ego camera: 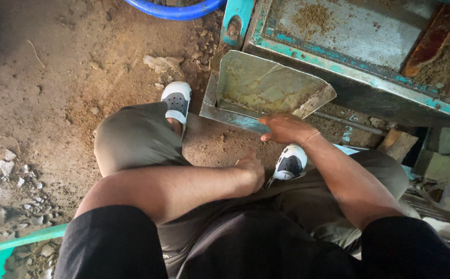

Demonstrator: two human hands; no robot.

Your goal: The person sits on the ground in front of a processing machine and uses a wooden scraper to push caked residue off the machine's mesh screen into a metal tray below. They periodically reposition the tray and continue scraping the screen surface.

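I sit low over a dirt floor, knees bent, in grey trousers and white-and-grey clogs. My right hand (pixel 286 128) rests flat on the front lip of a worn metal chute (pixel 266 85) that slopes down from a teal-painted machine (pixel 370 67). Its fingers are spread along the edge, and a thin thread bracelet circles the wrist. My left hand (pixel 252 166) hangs between my knees, fingers curled loosely downward, just above the ground near my right shoe (pixel 289 163). Nothing shows in it. Brown powder residue coats the chute.
A mesh screen (pixel 349 26) with brown powder tops the machine. A blue tub rim (pixel 176 9) sits at the top edge. A green plastic rim (pixel 13 245) shows at lower left. Stone chips (pixel 15 168) litter the floor at left; blocks (pixel 432 160) lie at right.
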